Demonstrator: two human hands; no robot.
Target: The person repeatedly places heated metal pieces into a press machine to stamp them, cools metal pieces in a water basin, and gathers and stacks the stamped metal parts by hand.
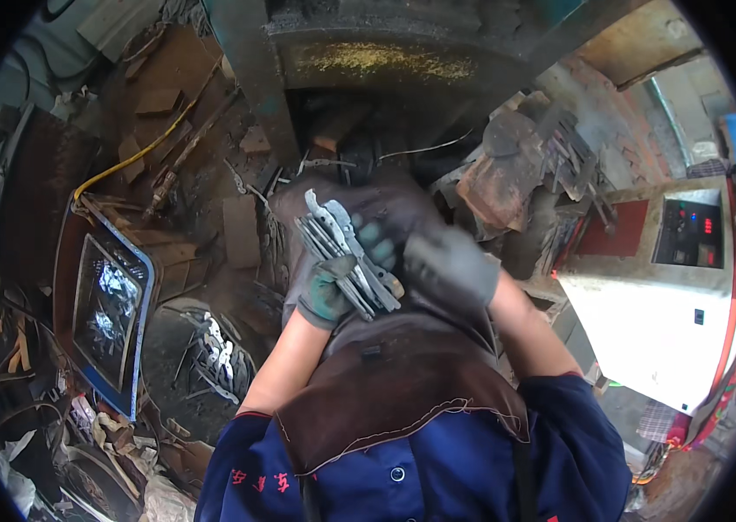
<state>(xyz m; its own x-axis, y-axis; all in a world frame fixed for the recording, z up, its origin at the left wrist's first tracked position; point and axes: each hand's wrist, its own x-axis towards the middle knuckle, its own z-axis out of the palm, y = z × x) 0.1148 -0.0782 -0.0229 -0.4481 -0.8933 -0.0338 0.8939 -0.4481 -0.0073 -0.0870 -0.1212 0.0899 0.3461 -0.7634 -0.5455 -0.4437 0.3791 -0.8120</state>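
Observation:
A bundle of long, flat grey metal blanks with wavy edges (331,228) rests in my left hand (329,289), above my lap. That hand wears a grey glove with a green coating; its thumb crosses the top of the bundle, and green fingertips show along the far side. My right hand (452,264), also gloved, is smeared by motion just right of the bundle. Its fingers cannot be made out, nor whether it touches the blanks. Under both hands, a brown leather apron (394,370) covers my lap.
To the left, more metal pieces (218,352) lie on a dark round surface, beside a blue-framed panel (111,317). A dark machine frame (376,65) stands ahead. At the right are a stack of bricks and metal pieces (507,174) and a white control cabinet (646,304).

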